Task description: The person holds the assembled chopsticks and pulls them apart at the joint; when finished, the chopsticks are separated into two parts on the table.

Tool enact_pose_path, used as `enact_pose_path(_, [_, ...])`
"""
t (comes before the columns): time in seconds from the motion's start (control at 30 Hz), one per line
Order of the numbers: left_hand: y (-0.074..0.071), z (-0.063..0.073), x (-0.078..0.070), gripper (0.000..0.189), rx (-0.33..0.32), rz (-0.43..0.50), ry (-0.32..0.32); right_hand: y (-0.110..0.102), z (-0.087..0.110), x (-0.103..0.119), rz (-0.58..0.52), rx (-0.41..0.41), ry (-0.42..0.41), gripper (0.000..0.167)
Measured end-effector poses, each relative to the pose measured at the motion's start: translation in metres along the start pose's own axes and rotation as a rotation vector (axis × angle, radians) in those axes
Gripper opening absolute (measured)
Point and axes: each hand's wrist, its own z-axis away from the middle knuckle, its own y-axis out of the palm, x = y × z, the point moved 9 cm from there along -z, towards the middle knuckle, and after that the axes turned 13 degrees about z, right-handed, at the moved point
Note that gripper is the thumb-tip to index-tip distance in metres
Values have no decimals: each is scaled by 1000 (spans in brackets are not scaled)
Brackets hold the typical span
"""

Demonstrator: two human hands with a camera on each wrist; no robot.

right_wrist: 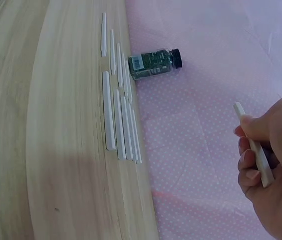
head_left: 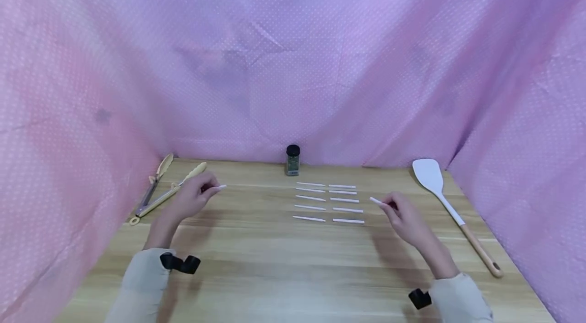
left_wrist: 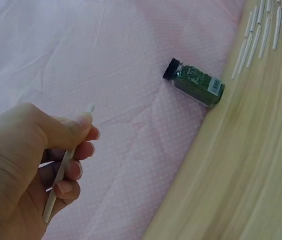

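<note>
Between thumb and fingers, my left hand (head_left: 194, 195) pinches a thin white stick (left_wrist: 61, 182), whose tip pokes out past the thumb in the left wrist view. My right hand (head_left: 407, 220) grips another white stick (right_wrist: 256, 150), a straight-sided one with a blunt end. Both hands are raised above the wooden table, apart from each other. Between them, two columns of white sticks lie on the wood: the left column (head_left: 309, 219) has narrow, tapering sticks, the right column (head_left: 348, 221) thicker, even ones. Part of each held stick is hidden by the fingers.
Behind the sticks stands a small glass jar (head_left: 293, 163) of green flakes with a black lid. Tongs (head_left: 157, 203) lie spread at the left, close by the left hand. A white spatula (head_left: 429, 175) with a wooden handle lies at the right edge. Pink cloth (head_left: 293, 58) surrounds the table (head_left: 274, 272).
</note>
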Motion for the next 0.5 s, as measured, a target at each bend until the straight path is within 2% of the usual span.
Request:
enact_pose_path(0.07, [2,0,4,10,42,3,-14,-2,1,-9,7,31,4,4])
enact_pose_path(0.13, [10,-2,7,8,67,2,-32,-1,1,-11,14,37,-14,4])
enact_pose_path(0.33, [34,-2,6,5,57,-7,-26,1,7,-9,-7,-18,-40,8])
enact_pose_path(0.5, [54,0,4,4,96,-16,-31,4,12,-8,33,-22,-64,13])
